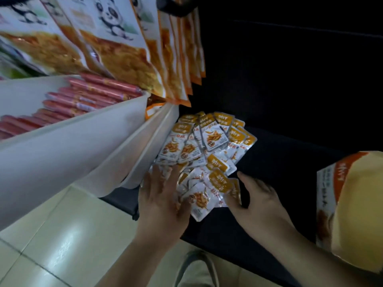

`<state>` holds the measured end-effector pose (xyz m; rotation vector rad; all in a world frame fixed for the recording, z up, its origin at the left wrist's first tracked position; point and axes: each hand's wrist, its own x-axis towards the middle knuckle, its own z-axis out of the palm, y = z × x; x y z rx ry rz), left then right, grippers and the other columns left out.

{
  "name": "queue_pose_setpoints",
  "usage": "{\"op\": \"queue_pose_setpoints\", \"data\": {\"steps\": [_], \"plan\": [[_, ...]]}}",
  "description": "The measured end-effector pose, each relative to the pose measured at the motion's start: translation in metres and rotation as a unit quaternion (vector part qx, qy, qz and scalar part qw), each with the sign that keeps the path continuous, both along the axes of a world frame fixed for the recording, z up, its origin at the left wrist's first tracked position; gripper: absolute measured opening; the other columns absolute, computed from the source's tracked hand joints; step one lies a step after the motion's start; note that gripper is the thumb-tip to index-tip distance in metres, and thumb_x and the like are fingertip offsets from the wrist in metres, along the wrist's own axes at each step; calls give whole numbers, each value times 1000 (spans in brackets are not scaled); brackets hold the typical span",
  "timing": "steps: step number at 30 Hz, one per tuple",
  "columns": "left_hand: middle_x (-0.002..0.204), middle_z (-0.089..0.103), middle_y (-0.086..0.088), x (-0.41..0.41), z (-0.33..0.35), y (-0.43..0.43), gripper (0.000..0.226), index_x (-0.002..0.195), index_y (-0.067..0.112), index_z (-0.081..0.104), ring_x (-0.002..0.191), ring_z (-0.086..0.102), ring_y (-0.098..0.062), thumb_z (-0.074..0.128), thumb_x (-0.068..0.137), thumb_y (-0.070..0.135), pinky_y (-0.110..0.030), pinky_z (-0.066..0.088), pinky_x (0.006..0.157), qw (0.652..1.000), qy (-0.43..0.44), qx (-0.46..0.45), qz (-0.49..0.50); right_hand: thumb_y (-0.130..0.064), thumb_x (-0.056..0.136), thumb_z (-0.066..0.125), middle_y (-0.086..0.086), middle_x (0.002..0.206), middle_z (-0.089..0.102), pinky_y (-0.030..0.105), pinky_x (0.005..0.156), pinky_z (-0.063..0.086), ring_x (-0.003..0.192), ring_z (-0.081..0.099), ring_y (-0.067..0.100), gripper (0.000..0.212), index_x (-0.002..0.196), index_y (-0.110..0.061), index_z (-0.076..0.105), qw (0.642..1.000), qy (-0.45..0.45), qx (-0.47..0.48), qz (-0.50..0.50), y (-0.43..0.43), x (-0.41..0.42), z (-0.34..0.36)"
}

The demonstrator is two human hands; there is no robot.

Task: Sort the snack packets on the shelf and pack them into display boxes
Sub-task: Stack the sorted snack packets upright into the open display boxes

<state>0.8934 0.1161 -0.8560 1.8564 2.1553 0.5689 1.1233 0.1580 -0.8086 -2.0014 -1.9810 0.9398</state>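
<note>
Sausages [87, 96] in red wrappers lay in rows on a white shelf tier [62, 146], up and well to the left of the left hand [163, 201]. Above that hand hung a row of big panda-print bags [116, 48], overlapping one another. Below and to its left ran pale glossy floor tiles [51, 235].

The left hand lay palm down with its fingers straight and spread, pressing flat on the near left part of the snack packets [207, 146]. These small white-and-orange packets formed a loose, overlapping heap on the dark shelf [279, 162], stretching from between the two hands to well beyond the fingertips, with the left edge of the heap just beside the white tier.

The right hand [261, 201] was at the near right edge of the heap, thumb raised, fingers bent inward and touching the nearest packets; whether it pinched one or only rested against them could not be told.

Well to the right of that hand sat a large orange-and-yellow package [356, 214] (box or bag, unclear), apart from the heap.
</note>
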Motion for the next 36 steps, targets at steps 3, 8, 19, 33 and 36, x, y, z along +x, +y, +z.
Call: {"op": "queue_pose_setpoints", "data": {"steps": [3, 8, 19, 33, 36], "plan": [[172, 16, -18, 1, -9, 9, 85, 162, 42, 20, 157, 14, -44, 48, 86, 68, -60, 16, 125, 998, 25, -52, -7, -65, 95, 52, -15, 166, 19, 32, 119, 29, 154, 12, 11, 73, 159, -48, 20, 998, -20, -9, 50, -9, 13, -2], [174, -9, -5, 21, -10, 24, 87, 159, 57, 2, 159, -7, -34, 41, 83, 76, -55, -1, 125, 993, 27, -114, 5, -72, 91, 53, -22, 169, 1, 34, 120, 29, 157, 1, 8, 78, 154, -63, 7, 995, -25, -28, 96, -6, 33, 4], [173, -10, 5, 119, 4, 1, 67, 153, 65, -2, 158, -9, -25, 21, 92, 74, -53, 10, 123, 991, -27, -124, -41, -26, 96, 69, 1, 171, 10, 43, 114, 41, 157, 10, 25, 76, 155, -51, 30, 997, -21, 65, 28, -14, 72, -37], [122, 54, 6, 96, 25, 22, 55, 132, 40, 57, 108, 59, -26, 62, 77, 44, -47, 54, 91, 991, -97, -83, 31, -34, 91, 77, -6, 166, 20, 15, 108, 35, 150, 25, 8, 74, 155, -35, 39, 990, 108, 51, -81, 9, 62, -26], [103, 64, 11, 93, 30, 32, 40, 110, 43, 63, 94, 68, -17, 70, 72, 35, -37, 59, 80, 976, -177, -120, 44, -56, 88, 70, -3, 147, 35, 35, 109, 40, 140, 33, 20, 76, 153, -33, 38, 993, 5, 74, -97, 7, 62, -19]]}}
